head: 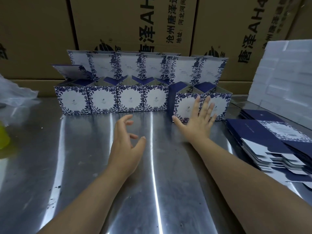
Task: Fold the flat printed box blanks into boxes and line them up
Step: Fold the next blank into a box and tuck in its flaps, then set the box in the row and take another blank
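Several folded blue-and-white floral boxes (101, 100) stand in a row at the back of the steel table, lids up. Two more boxes (185, 105) stand slightly nearer at the right end of the row. My right hand (197, 122) lies flat with straight, spread fingers against the fronts of those two boxes. My left hand (126, 146) hovers over the table in front of the row, fingers loosely curled, holding nothing. A stack of flat box blanks (263, 139), dark blue with a floral panel, lies fanned out at the right.
The steel table (84, 157) is shiny and scuffed. Large brown cartons (131, 27) form a wall behind the row. White foam blocks (283, 76) are piled at the back right. A clear plastic bag (13, 92) and a yellow-green object (4, 139) sit at the left edge.
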